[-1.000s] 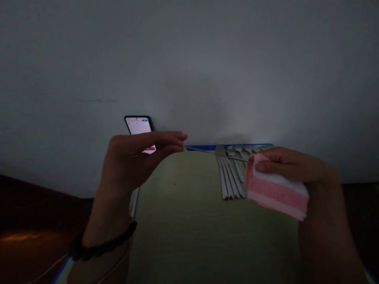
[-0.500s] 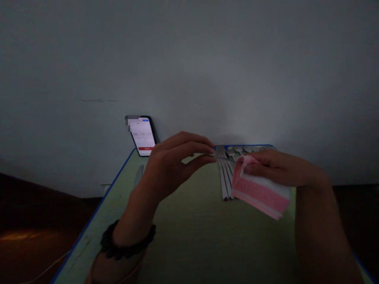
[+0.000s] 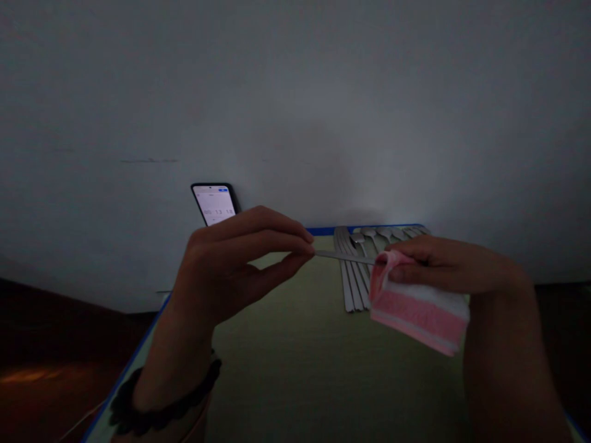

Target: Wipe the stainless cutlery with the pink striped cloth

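My left hand (image 3: 244,271) pinches one end of a thin metal table knife (image 3: 344,256) between its thumb and fingertips. The knife lies nearly level above the table, and its other end goes into a folded pink and white cloth (image 3: 420,311). Thumb and fingers of my right hand (image 3: 429,264) press the cloth around that end, which is hidden. Behind and below the knife, several pieces of flat metal cutlery (image 3: 353,286) lie side by side, handles toward me. Several spoons (image 3: 385,234) lie to their right, partly covered by my right hand.
A phone (image 3: 215,204) showing a timer leans on the grey wall (image 3: 295,111) at the back left, its lower part behind my left hand. The pale table (image 3: 323,375) has a blue edge. A thin cable (image 3: 80,421) runs down at the lower left.
My left hand has moved left and my right hand slightly right with the cloth. More of the knife now shows between them. My left hand now covers the phone's lower part.
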`<state>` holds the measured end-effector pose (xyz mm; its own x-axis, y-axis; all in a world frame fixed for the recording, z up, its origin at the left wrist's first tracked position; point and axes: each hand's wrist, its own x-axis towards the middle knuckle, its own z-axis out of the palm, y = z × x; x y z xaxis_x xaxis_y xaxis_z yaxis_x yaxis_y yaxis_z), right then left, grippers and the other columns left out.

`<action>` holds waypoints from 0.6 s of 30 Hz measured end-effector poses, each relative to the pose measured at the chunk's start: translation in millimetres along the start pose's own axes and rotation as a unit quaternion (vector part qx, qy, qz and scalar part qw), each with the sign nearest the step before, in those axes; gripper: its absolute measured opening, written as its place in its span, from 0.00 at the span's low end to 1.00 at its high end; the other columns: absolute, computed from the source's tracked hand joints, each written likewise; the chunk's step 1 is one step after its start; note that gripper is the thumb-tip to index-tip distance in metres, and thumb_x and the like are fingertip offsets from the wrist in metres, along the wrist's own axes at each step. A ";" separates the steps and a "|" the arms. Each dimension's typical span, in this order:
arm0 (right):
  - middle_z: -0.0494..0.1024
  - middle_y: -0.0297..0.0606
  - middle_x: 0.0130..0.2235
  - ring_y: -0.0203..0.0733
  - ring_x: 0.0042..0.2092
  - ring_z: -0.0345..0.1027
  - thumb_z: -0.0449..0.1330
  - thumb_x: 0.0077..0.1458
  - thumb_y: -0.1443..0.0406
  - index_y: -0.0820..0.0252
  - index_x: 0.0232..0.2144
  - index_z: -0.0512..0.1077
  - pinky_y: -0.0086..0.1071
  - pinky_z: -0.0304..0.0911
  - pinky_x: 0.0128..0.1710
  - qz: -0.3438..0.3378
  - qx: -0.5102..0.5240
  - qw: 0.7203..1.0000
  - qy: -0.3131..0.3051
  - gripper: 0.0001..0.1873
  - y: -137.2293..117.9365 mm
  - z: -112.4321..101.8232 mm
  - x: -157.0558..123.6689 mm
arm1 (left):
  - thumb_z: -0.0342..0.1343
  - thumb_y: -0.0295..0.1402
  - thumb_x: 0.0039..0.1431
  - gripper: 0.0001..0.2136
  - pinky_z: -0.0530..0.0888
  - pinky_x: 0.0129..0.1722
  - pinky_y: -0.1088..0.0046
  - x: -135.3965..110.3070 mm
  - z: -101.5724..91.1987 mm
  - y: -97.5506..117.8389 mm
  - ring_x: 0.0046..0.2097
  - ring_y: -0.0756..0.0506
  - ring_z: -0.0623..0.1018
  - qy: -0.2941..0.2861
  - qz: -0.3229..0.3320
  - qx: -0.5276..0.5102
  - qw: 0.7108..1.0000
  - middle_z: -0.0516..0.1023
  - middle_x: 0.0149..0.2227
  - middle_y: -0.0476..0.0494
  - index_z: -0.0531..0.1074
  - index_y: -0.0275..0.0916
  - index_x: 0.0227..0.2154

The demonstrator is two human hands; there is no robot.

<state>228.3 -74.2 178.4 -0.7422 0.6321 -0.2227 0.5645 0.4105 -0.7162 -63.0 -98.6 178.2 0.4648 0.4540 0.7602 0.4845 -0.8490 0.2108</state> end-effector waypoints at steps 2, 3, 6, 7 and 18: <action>0.68 0.33 0.29 0.34 0.30 0.60 0.49 0.59 0.52 0.61 0.32 0.69 0.28 0.57 0.28 -0.003 0.002 1.000 -0.007 0.18 0.5 -0.1 -0.8 | 0.63 0.23 0.49 0.07 0.75 0.36 0.79 0.8 -0.4 3.6 0.36 0.53 0.78 -0.013 0.002 0.006 1.000 0.79 0.36 0.50 0.75 0.39 0.32; 0.67 0.32 0.28 0.34 0.29 0.59 0.49 0.59 0.52 0.61 0.31 0.68 0.27 0.57 0.28 -0.002 0.003 1.000 -0.009 0.18 0.8 0.0 -0.8 | 0.63 0.23 0.50 0.07 0.74 0.36 0.80 1.1 0.2 5.1 0.36 0.53 0.78 -0.020 0.003 0.008 1.000 0.78 0.36 0.51 0.75 0.39 0.32; 0.65 0.32 0.27 0.33 0.28 0.58 0.49 0.59 0.52 0.61 0.30 0.67 0.27 0.56 0.26 0.001 0.003 1.000 -0.016 0.18 1.8 0.5 0.0 | 0.62 0.24 0.51 0.07 0.74 0.37 0.80 1.8 4.1 8.6 0.36 0.53 0.77 -0.042 0.010 0.012 0.999 0.78 0.36 0.51 0.74 0.39 0.32; 0.65 0.32 0.27 0.33 0.28 0.58 0.50 0.59 0.52 0.61 0.30 0.67 0.27 0.56 0.26 -0.001 0.001 1.000 -0.015 0.18 2.3 0.7 0.4 | 0.61 0.24 0.51 0.06 0.74 0.36 0.79 1.8 5.7 9.6 0.36 0.53 0.77 -0.050 0.011 0.014 0.999 0.78 0.36 0.51 0.74 0.39 0.33; 0.67 0.32 0.26 0.33 0.27 0.59 0.51 0.58 0.52 0.62 0.33 0.69 0.26 0.55 0.24 -0.036 -0.021 0.999 -0.011 0.19 1.3 2.6 5.0 | 0.57 0.29 0.58 0.01 0.68 0.30 0.76 4.8 19.8 24.9 0.32 0.53 0.75 -0.109 0.033 0.051 0.992 0.76 0.32 0.52 0.72 0.41 0.31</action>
<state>224.4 -72.3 174.6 -0.7883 0.5863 -0.1866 0.5242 0.4811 -0.7027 -34.0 -112.2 175.0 0.6423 0.4555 0.6165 0.5153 -0.8520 0.0926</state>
